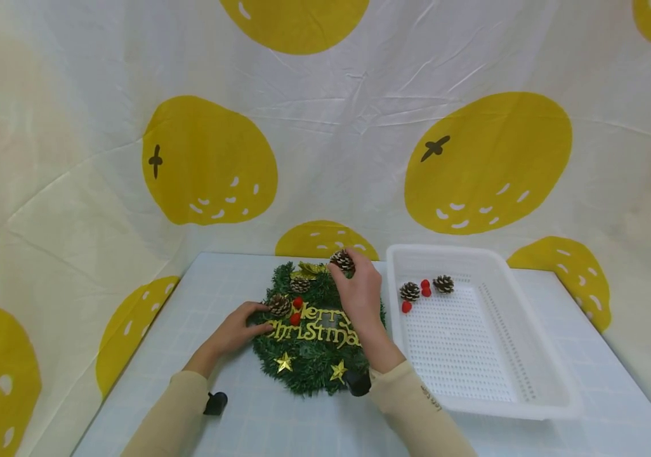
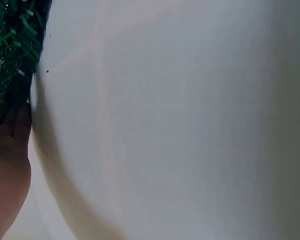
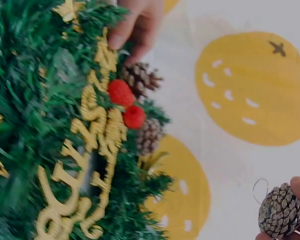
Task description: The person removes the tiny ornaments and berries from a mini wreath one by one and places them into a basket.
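My right hand (image 1: 360,293) pinches a pine cone (image 1: 341,259) above the far edge of a green tinsel wreath (image 1: 309,376). A thin wire loop shows on this pine cone in the right wrist view. My left hand (image 1: 235,330) grips the wreath's left edge, fingers partly hidden under the greenery in the left wrist view. Gold "Merry Christmas" lettering (image 1: 302,332) crosses the wreath, its right end hidden by my right arm. Two other pine cones and two red balls (image 3: 121,93) sit on the wreath's upper left. Two gold stars (image 1: 283,362) sit low on it, with gold leaves on top.
A white perforated basket (image 1: 551,355) stands right of the wreath, close to my right forearm. Two pine cones (image 1: 443,284) and several red balls (image 1: 407,306) lie at its far left. Behind the pale table (image 1: 280,425) hangs a fruit-printed cloth (image 1: 337,171).
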A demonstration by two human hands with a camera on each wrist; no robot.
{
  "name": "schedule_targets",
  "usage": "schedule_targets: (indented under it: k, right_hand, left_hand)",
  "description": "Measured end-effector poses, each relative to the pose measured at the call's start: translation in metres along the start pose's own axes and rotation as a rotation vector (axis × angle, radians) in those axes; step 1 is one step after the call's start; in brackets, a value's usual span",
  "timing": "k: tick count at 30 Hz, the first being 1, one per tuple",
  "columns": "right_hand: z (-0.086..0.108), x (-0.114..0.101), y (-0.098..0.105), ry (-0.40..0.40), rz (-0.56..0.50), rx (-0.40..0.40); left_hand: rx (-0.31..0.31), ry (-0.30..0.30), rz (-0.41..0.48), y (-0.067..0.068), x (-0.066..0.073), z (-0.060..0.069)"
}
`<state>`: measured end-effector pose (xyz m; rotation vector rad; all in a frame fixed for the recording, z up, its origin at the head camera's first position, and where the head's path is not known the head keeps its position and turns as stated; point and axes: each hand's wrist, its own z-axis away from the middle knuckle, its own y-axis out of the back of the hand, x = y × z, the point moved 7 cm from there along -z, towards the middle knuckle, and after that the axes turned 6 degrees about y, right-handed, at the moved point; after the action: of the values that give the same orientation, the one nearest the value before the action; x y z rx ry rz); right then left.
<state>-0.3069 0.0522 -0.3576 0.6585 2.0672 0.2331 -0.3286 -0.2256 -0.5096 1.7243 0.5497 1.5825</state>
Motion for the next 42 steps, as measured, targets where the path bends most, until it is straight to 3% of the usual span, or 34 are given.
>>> schedule_targets:
  k: [12,22,42]
  right_hand:
    - [-0.028,-0.008,0.030,0.056,0.013,0.036]
    - [-0.039,0.000,0.047,0.002,0.037,0.026]
    - [-0.051,0.017,0.071,-0.017,0.064,0.060]
  left_hand:
    - [0.001,-0.001,-0.005,0.001,0.000,0.000]
    - [0.006,-0.014,-0.019,0.002,0.001,0.000]
    - [-0.001,-0.001,-0.005,0.001,0.000,-0.001]
